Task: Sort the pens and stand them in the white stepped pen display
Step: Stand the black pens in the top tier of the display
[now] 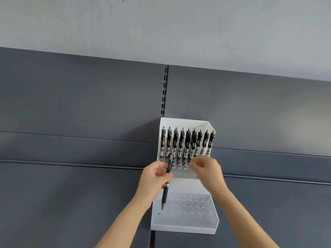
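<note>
Dark grey shelving [80, 108], pale wall [161, 27]

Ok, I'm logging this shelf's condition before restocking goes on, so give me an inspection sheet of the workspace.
Surface: dark grey shelf, bears the display.
Job's things: white stepped pen display; its back rows hold upright black pens; the lowest step's holes are empty; one loose black pen, tip down.
Clutter: nothing seen.
Hands: left hand pinches the loose black pen; right hand curled at the standing pens' foot, grip unclear.
Cables: nothing seen.
Surroundings: slotted upright, pale wall.
</note>
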`<state>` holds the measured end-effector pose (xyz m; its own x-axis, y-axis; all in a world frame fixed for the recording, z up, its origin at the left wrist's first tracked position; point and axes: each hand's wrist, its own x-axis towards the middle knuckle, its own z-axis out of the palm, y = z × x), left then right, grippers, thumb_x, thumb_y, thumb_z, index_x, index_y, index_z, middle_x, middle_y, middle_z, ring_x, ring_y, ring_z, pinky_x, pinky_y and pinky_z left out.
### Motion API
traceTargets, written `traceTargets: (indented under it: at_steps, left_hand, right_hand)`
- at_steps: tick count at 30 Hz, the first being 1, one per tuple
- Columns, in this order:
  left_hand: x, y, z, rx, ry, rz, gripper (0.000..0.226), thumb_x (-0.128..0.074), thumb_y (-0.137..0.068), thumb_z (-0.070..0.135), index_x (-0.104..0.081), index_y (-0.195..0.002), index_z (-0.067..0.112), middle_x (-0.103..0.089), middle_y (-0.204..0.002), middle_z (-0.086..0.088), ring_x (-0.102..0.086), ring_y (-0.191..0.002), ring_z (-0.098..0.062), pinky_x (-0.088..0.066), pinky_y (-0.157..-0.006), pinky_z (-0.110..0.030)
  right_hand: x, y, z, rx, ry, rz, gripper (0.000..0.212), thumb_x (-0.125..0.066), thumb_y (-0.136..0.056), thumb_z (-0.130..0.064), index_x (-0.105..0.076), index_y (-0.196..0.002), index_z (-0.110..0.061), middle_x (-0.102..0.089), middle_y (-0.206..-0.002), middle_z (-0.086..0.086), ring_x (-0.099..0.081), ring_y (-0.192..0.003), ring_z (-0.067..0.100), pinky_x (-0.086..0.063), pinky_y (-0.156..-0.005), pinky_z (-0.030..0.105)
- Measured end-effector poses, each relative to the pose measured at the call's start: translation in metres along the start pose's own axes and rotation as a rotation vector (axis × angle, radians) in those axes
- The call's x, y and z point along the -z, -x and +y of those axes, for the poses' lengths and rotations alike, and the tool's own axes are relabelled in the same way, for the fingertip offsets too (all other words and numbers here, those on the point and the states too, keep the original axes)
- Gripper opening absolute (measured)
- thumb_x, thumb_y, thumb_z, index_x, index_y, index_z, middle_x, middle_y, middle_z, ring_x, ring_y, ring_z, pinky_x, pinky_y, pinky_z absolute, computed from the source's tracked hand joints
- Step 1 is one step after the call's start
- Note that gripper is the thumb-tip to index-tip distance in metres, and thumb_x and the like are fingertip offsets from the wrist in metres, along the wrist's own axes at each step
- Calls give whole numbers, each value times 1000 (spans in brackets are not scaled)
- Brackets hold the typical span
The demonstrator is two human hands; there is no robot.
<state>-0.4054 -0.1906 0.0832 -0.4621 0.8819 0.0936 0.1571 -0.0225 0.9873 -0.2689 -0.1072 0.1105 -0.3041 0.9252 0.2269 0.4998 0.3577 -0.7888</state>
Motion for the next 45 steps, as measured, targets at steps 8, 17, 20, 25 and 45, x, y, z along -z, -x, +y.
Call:
traceTargets:
  at_steps: [8, 17, 20, 25, 45]
  left_hand:
    - [-27, -3, -2, -105, -103, -30, 17, -70, -79, 8, -60, -85, 20, -48, -60, 3, -48, -57, -11, -44, -60, -25]
    - [-26, -20, -3, -473, -715, 48, 30, -53, -93, 29, -61, -119, 15, -58, -114, 6, -48, -111, -9, -36, -90, -16]
    - [-26, -29, -8, -523, -889, 18, 34, -51, -94, 28, -58, -126, 16, -57, -123, 6, -46, -120, -10, -36, -95, -19]
    - [-32, -34, -17, -520, -909, 82, 24, -60, -88, 17, -69, -110, 11, -69, -105, -1, -58, -107, -19, -48, -83, -30]
    - [-33, -35, -16, -447, -900, 73, 34, -48, -96, 26, -57, -128, 24, -58, -126, 12, -43, -121, -5, -38, -90, -18]
  right_hand:
    - [-10, 14, -3, 44, -131, -110, 27, -61, -86, -23, -60, -62, -12, -44, -52, -5, -40, -53, 11, -36, -55, 22]
    - [32, -4, 8, -70, -278, 107, 14, -57, -88, -10, -60, -75, -11, -67, -69, 6, -64, -53, 12, -50, -48, 21]
    - [53, -19, 5, -26, -276, 235, 12, -54, -89, -8, -62, -81, -5, -67, -69, 6, -62, -49, 4, -51, -50, 18]
    - [55, -42, 2, 34, -209, 336, 15, -50, -88, -9, -58, -81, 0, -67, -74, 7, -67, -73, 26, -55, -76, 44]
    - [9, -57, -6, 66, 383, 149, 24, -43, -90, -9, -36, -66, -8, -41, -61, 2, -43, -65, 28, -27, -51, 31]
